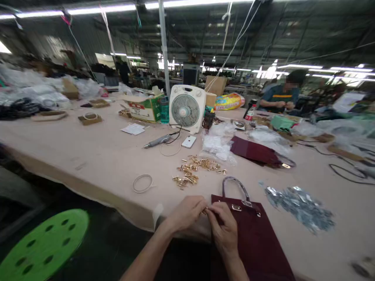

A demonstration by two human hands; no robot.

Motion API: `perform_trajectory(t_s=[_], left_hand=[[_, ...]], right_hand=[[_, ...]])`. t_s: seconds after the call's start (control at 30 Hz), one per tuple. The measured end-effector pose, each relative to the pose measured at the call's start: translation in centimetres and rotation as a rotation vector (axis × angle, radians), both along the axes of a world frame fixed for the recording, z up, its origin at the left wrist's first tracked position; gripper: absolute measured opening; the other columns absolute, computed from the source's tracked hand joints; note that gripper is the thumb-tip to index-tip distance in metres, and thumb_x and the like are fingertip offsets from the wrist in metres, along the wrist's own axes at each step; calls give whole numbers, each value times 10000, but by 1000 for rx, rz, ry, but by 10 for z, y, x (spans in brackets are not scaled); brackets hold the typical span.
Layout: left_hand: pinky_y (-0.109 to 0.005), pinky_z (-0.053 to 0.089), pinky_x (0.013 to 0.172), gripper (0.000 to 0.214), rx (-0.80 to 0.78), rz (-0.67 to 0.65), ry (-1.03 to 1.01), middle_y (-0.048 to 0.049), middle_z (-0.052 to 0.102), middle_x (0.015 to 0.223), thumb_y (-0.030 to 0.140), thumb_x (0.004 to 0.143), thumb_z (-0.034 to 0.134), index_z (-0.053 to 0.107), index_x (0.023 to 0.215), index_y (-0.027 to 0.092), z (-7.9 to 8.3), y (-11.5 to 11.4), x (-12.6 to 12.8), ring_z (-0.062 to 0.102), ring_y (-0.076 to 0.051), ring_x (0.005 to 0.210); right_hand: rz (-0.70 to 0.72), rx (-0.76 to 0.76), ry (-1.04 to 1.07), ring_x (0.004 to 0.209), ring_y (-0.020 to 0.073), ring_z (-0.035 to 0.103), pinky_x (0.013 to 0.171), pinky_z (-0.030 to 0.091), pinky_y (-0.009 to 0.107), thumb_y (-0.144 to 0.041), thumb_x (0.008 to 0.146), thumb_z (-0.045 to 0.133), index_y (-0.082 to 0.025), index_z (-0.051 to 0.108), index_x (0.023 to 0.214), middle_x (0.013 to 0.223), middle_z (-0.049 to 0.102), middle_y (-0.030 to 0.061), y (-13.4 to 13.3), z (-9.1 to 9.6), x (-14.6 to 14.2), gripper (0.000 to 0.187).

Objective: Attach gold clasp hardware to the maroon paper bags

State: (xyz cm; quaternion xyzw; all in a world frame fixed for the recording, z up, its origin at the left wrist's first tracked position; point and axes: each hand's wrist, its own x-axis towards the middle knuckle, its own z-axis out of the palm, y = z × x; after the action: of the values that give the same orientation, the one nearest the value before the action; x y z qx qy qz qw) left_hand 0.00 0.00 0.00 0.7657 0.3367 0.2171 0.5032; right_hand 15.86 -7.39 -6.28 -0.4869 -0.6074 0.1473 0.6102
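Observation:
My left hand (187, 212) and my right hand (225, 228) meet at the table's front edge, fingertips pinched together on a small gold metal fitting (204, 211), mostly covered by the fingers. Beneath and beside my right hand lies a dark red handbag (258, 238), with a wrapped handle (234, 179) standing up at its top and metal hardware (236, 207) near the upper edge. Just beyond my hands, a loose pile of gold metal fittings (189, 177) is spread over the table. Silvery plastic-looking pieces (301, 207) are heaped right of the bag.
Farther back are a grey electric screwdriver (158, 141), a white phone (189, 141), a box fan (187, 109) and a second dark red bag (254, 151). A tape ring (142, 183) lies left. A green stool (47, 244) stands below. Across the table, a person (279, 95) works.

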Motion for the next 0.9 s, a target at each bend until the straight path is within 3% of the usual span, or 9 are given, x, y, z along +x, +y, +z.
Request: perform_trajectory(t_s=[0.1,0.17,0.23,0.37,0.53,0.9], left_hand=[[-246,495,642,279,9,156,-174,-4,680,887,413,1051,498,657,1089,187,-12,-12,7,590,-111,649],[-267,557,735,304,115,194,-278,-61,683,1153,377,1008,602,630,1264,213,-23,-17,11,649,-120,753],[-293,586,838,350,269,185,-346,-87,646,1289,308,965,684,639,1305,238,-34,-20,16,677,-128,824],[-297,595,892,224,477,292,-369,-68,715,1129,230,991,654,712,1207,246,-51,-20,26,704,-167,943],[-307,591,954,251,560,384,-360,-73,727,1135,203,1007,624,703,1243,236,-57,-19,35,699,-189,1063],[-282,557,830,202,333,396,-310,-55,716,982,302,1051,541,700,1150,227,-57,-26,33,684,-177,906]], right_hand=[[-75,-116,156,876,187,640,787,513,284,-301,960,699,-222,724,918,937,681,38,2,-1,7,93],[-96,-194,265,782,170,608,716,497,270,-369,959,694,-211,703,887,866,656,21,5,-2,12,174],[-81,-259,357,685,148,550,644,466,253,-429,957,684,-205,687,878,783,615,-4,8,-2,15,238],[-26,-320,415,684,146,539,637,451,249,-471,932,707,-195,680,875,784,620,0,11,-1,18,283],[-20,-329,432,756,171,595,671,479,263,-464,913,721,-194,709,942,862,678,30,10,0,16,272],[-32,-315,260,891,210,632,825,514,312,-427,968,655,-205,674,954,931,680,44,9,-6,16,223]])
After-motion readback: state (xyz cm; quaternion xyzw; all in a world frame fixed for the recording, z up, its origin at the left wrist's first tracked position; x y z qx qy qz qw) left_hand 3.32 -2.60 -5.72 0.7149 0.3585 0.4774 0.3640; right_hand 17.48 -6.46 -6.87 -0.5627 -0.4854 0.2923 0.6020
